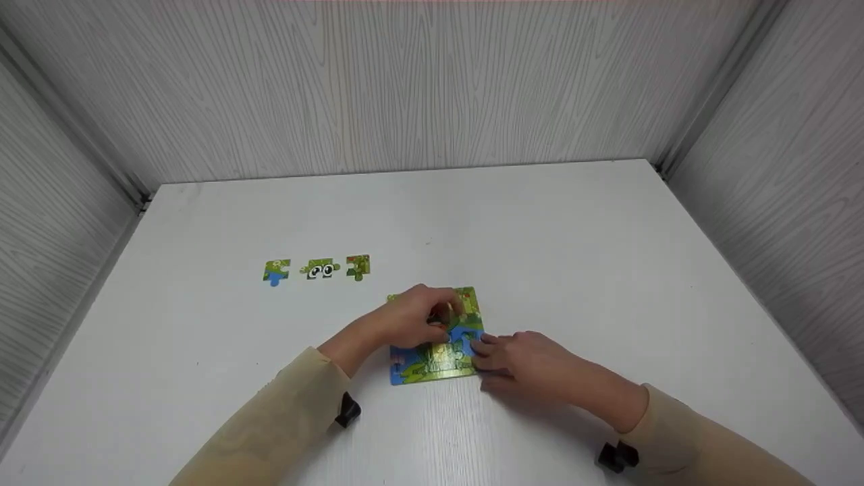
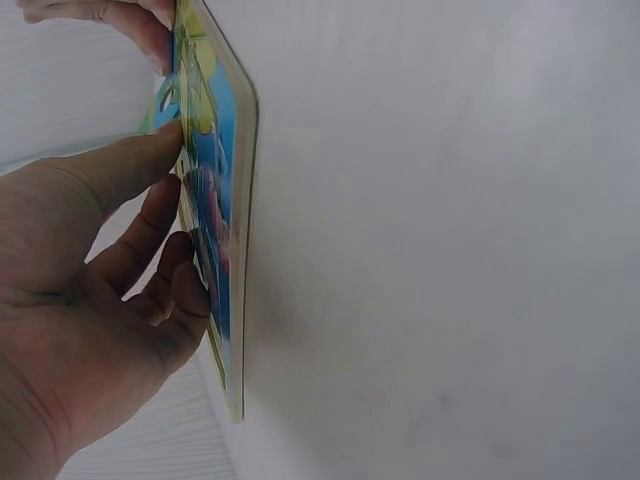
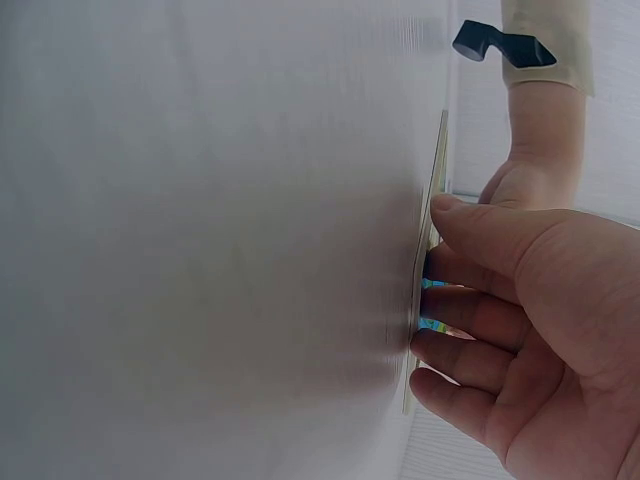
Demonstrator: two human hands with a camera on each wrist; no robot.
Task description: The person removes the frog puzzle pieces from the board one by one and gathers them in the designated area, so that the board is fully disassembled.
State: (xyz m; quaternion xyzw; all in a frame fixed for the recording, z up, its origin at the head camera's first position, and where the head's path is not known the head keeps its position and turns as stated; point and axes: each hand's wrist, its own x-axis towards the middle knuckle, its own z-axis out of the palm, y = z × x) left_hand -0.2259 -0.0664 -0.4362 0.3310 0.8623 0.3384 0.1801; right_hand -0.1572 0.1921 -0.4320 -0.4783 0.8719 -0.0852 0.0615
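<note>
Fitting seems the step: over the puzzle (image 1: 439,364) on the table (image 1: 574,256), left hand (image 1: 413,318) curls fingers, whether pinching I cannot tell; right hand (image 1: 530,361), fingers loosely extended, touches the puzzle's edge. Next needs careful pressing.

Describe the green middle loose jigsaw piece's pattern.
The piece bears two cartoon eyes, best in head view.

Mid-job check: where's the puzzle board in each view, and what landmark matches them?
Head: puzzle board just below centre.
Left wrist: puzzle board left of centre, seen steeply from the side.
Right wrist: puzzle board right of centre, nearly edge-on.
Shared landmark: left hand.
</note>
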